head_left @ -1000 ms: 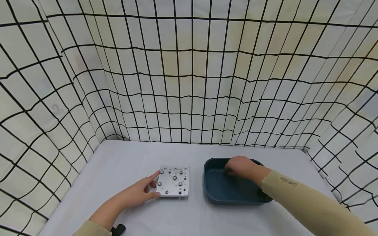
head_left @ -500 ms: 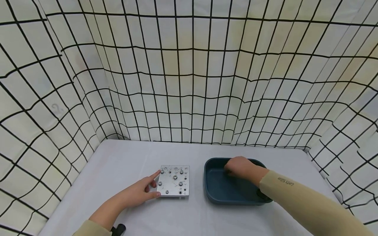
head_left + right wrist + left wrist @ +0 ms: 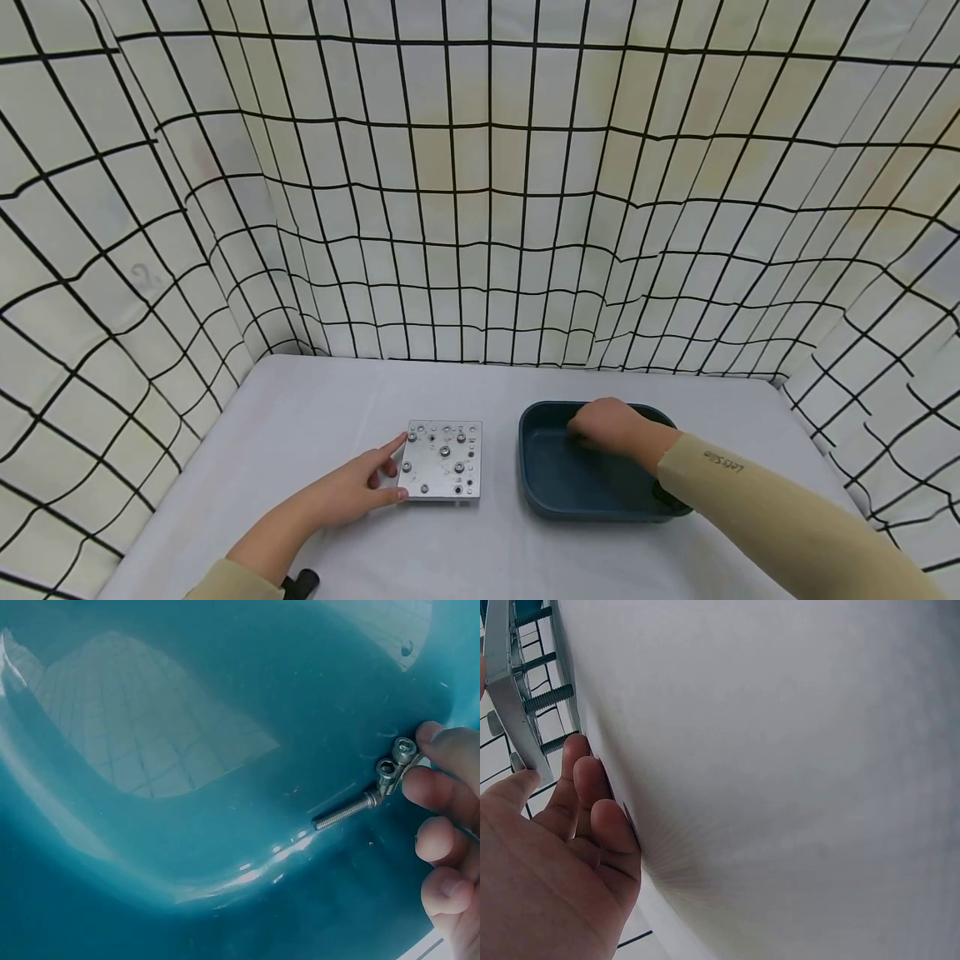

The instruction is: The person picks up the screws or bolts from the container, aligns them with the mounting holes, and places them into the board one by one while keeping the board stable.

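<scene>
My left hand [image 3: 348, 492] rests beside a square metal plate [image 3: 433, 479], with the index fingertip and thumb touching its left side. The plate stands raised on the table, and threaded screw ends [image 3: 549, 697] stick out from its underside in the left wrist view. Several socket head screws [image 3: 445, 451] show on its top. My right hand [image 3: 611, 425] reaches into a dark teal tray [image 3: 528, 479]. In the right wrist view its thumb and index finger pinch at a small cluster of socket head screws [image 3: 387, 771]. One loose screw [image 3: 345, 812] lies beside them; fingertips partly hide the others.
A white cloth covers the table [image 3: 360, 392]. Netting of black cords over white sheets [image 3: 487, 250] rises at the back and sides. A dark shape [image 3: 667, 497] sits at the tray's right end, partly behind the right sleeve [image 3: 750, 508].
My right hand shifts very slightly to the left inside the tray. My left hand and the plate stay where they are.
</scene>
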`<state>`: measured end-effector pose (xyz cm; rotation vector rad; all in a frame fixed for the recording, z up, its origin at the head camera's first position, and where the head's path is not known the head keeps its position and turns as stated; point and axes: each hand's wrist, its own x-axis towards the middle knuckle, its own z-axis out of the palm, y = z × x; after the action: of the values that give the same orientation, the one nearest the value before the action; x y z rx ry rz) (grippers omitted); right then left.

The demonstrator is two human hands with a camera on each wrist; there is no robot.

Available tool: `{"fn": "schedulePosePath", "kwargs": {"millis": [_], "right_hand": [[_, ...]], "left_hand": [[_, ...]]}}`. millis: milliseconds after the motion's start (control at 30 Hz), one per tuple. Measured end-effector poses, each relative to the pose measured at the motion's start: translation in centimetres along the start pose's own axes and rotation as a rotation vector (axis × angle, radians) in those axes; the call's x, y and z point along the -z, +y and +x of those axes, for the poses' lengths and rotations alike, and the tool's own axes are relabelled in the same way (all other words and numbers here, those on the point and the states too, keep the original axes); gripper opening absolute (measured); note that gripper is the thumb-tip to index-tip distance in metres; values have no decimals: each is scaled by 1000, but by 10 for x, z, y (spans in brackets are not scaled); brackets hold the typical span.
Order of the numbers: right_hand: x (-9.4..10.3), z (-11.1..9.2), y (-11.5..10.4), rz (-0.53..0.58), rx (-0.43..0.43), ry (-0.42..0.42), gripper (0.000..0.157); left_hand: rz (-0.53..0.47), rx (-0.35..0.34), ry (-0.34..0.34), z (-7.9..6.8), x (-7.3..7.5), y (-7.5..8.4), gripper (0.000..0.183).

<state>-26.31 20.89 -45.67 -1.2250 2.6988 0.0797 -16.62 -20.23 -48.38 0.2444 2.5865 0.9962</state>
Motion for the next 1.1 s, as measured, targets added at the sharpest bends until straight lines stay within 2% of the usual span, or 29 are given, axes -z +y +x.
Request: {"fn": "schedulePosePath", "kwargs": {"millis": [167,300,533,767,1000,1100], "right_hand": [[2,-1,-1,12,4,2,5],[5,-2,0,44,2,30,8],[20,-5,-1,186,-58,61,3],[36,-15,-6,314,-64,114,11],[47,-21,-11,426,-91,119,12],[51,-21,-15,458,-73,127,12]], "left_hand": [[0,-6,-4,0,0,0,92],[3,-15,-7,1,0,1,92],[10,14,-1,1,0,2,92],[11,16,0,1,0,0,93],[5,17,-8,2,0,-1,93],[5,15,-8,1,0,0,93]]}}
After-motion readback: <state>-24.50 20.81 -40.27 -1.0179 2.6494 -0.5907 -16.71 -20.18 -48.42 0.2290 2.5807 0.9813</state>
